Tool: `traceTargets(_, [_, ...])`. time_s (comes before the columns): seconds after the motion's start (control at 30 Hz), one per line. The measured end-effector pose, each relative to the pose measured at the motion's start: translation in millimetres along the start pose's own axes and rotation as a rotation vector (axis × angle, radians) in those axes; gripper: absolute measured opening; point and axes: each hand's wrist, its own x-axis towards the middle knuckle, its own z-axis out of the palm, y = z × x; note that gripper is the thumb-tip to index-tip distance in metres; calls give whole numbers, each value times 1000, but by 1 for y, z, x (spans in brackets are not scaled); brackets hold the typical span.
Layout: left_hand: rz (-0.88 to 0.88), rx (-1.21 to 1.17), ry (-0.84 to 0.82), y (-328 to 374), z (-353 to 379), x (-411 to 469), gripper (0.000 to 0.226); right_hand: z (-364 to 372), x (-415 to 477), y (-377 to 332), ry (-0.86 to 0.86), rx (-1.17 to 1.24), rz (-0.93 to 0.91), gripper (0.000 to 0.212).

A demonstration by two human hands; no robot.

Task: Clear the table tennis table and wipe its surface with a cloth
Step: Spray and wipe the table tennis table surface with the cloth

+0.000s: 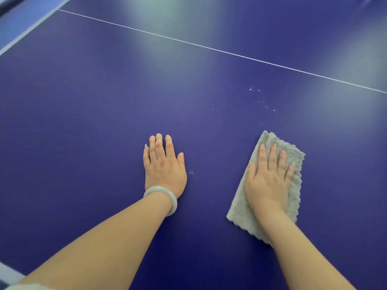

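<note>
The blue table tennis table [94, 105] fills the view. A folded grey cloth [240, 212] lies on it at the lower right. My right hand [269, 176] presses flat on the cloth with straight fingers. My left hand [164, 166] rests flat on the bare surface to the left of the cloth, a pale bangle on its wrist. Small white specks [259, 100] dot the surface just beyond the cloth.
A thin white centre line [209, 47] crosses the table from upper left to right. The table's white-edged side [25, 30] runs along the upper left corner, and another white edge [9, 273] shows at the lower left.
</note>
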Motion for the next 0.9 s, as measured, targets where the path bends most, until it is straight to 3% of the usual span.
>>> traceTargets(0.07, [-3,-8,-3,1,-1,-1,62,0,-4,-28,-5,34,-50,66])
traceTargets(0.2, [4,-31,-2,-1,-2,0,61,14,-66,-62,11,22,-421,59])
traceTargets(0.33, [13,-81,-6,-2,-5,-2,58,23,-117,-55,-7,-2,-489,61])
traceTargets(0.43, [58,-175,-37,-16,-12,6,54,24,-105,-61,-42,-6,-581,58])
traceTargets(0.53, [198,-99,-52,-50,-18,8,54,20,-67,-71,-47,-40,-706,57])
traceTargets(0.6, [203,-25,-61,-67,-16,-1,57,16,-32,-70,-28,-49,-631,60])
traceTargets(0.77, [142,70,-60,-68,-5,-20,61,11,-12,-43,26,-32,-219,66])
traceTargets(0.83, [132,63,-36,-67,-4,-20,60,15,-42,-50,65,-45,-197,64])
traceTargets(0.9, [143,54,-32,-68,-3,-20,60,21,-71,-69,60,-27,-304,63])
